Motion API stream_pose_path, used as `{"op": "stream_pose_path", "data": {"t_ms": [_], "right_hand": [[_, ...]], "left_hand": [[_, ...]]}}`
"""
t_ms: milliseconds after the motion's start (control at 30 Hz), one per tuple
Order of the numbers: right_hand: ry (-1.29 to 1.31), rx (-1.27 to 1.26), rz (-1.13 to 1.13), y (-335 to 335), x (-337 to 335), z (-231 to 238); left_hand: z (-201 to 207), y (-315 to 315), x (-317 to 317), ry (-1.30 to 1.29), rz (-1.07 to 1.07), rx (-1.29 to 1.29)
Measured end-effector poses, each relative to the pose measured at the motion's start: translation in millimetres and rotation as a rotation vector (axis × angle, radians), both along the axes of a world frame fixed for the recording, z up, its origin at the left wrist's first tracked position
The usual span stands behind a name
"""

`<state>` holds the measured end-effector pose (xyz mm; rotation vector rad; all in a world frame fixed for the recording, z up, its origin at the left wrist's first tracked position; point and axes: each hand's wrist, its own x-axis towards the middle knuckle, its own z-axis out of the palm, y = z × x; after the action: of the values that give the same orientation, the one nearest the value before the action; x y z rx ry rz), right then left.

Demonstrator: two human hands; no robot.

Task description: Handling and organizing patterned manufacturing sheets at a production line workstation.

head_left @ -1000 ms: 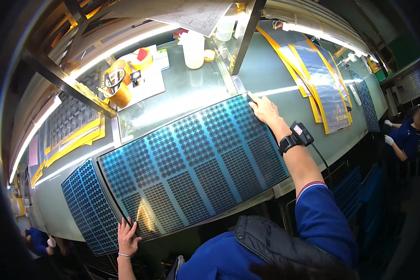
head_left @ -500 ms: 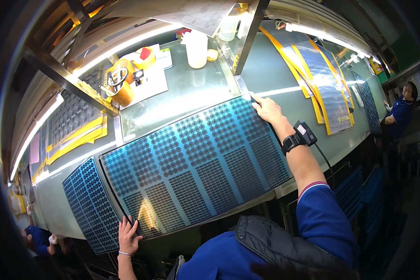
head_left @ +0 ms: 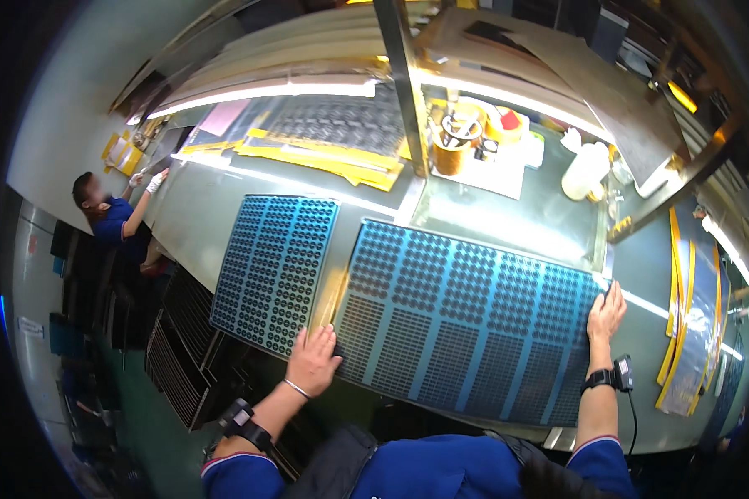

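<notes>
I have both bare hands at the large rectangular blue panel with rows of dark round and small rectangular patterns (head_left: 470, 303), which lies in the middle of the scene on the long grey-green worktable (head_left: 193, 218), along the table's near side. My left hand (head_left: 312, 362) is open, palm down with the fingers stretched out, at the panel's near left corner, where a narrow gap parts it from the smaller blue panel with dark round patterns (head_left: 275, 270) to the left. My right hand (head_left: 607, 313) is up against the right edge by the far right corner, fingers extended; I cannot tell whether they grip the edge or only rest on it.

On the far side, just past the large panel, I see an amber cylindrical holder with tools standing in it (head_left: 449, 156) and, farther right, a translucent white plastic bottle (head_left: 587, 172). Yellow-edged dark patterned sheets (head_left: 333, 137) lie in a stack at far left, and yellow-edged clear sheets (head_left: 697, 333) lie to the right, well apart from my right hand. At far left I have a co-worker in a blue shirt and white gloves (head_left: 112, 226) beside the table.
</notes>
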<state>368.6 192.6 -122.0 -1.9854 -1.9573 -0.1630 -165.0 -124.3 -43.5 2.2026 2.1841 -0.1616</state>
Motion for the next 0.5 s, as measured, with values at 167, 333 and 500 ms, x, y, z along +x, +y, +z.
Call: {"op": "stream_pose_path", "data": {"t_ms": [167, 333, 500], "right_hand": [[-0.083, 0.021, 0.015, -0.3, -9.7, 3.9], [-0.122, 0.017, 0.010, 2.7, -9.9, 2.6], [-0.031, 0.007, -0.020, 7.0, -18.2, 9.1]], "left_hand": [[-24.2, 94.1, 66.2, -0.322, -0.012, 0.228], [-57.1, 214.4, 1.7, -0.132, 0.254, 0.400], [-67.2, 221.7, -0.9, -0.146, 0.295, 0.380]]}}
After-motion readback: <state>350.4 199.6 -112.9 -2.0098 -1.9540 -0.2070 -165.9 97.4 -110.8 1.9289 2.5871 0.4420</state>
